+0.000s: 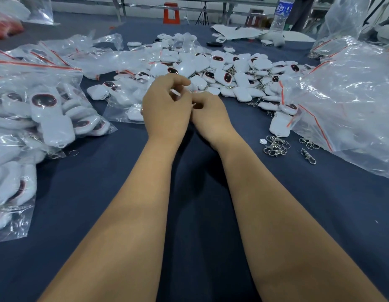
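Head view: small white flat plastic piece (175, 92) is pinched in the curled fingertips of the left hand (165, 107), above the dark blue cloth table (91, 188). Its long axis slants down-right toward the right hand (211, 115), which is the nearer of the 2 for any takeover. That hand's fingers are curled tight just beside it, contents hidden, can't tell. Behind is a heap of white plastic keychain cases (221, 70), w/ silver metal snap clasps (276, 147) to the right.

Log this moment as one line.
left hand: pinches small white piece | right hand: curled against left, hold unclear | metal clasps: loose at right | white keychains: piled behind hands
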`<act>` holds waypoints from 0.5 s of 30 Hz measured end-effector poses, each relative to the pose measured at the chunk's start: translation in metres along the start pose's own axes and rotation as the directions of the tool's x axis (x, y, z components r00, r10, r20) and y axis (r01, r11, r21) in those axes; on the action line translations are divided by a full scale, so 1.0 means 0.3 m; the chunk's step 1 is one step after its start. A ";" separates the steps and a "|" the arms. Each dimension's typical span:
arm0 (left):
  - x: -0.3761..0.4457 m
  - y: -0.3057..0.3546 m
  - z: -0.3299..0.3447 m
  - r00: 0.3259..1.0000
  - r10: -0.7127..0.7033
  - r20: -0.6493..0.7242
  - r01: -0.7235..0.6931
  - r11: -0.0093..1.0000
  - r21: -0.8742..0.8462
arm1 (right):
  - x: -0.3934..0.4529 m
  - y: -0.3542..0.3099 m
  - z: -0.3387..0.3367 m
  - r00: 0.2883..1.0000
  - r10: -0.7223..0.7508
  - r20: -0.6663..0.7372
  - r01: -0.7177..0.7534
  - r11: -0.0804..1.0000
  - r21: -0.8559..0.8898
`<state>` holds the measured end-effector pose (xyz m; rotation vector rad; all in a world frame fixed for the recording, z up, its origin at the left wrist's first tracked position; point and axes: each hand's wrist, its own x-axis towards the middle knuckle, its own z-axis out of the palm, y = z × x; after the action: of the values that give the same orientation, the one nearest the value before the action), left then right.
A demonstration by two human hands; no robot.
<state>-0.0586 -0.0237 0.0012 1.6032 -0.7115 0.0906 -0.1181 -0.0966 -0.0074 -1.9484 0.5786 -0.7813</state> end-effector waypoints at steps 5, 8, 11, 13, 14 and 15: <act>-0.009 -0.004 0.005 0.998 0.058 0.037 -0.058 0.998 0.010 | 0.015 -0.005 0.014 1.000 0.021 -0.004 -0.021 0.944 -0.329; -0.013 0.003 0.005 0.993 0.112 -0.036 -0.113 0.993 -0.026 | 0.019 -0.003 0.004 0.986 -0.036 -0.164 -0.038 0.903 -0.428; -0.006 0.011 -0.003 0.972 0.122 -0.201 -0.141 0.986 -0.085 | 0.017 -0.003 -0.021 0.933 0.020 -0.361 -0.100 0.974 -0.205; 0.020 0.008 -0.022 0.934 0.003 -0.357 -0.073 0.980 -0.184 | 0.013 -0.005 -0.033 0.906 0.069 -0.417 -0.128 0.985 -0.115; 0.036 0.007 -0.038 0.895 -0.074 -0.440 -0.045 0.966 -0.254 | 0.011 -0.005 -0.036 0.897 0.092 -0.432 -0.143 0.986 -0.088; 0.049 0.010 -0.058 0.847 -0.128 -0.516 -0.050 0.947 -0.318 | 0.009 -0.007 -0.038 0.894 0.115 -0.434 -0.162 0.984 -0.073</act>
<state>-0.0424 -0.0134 0.0138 1.1933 -0.2373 0.3596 -0.1242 -0.1041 -0.0004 -1.8107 1.0320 -1.1170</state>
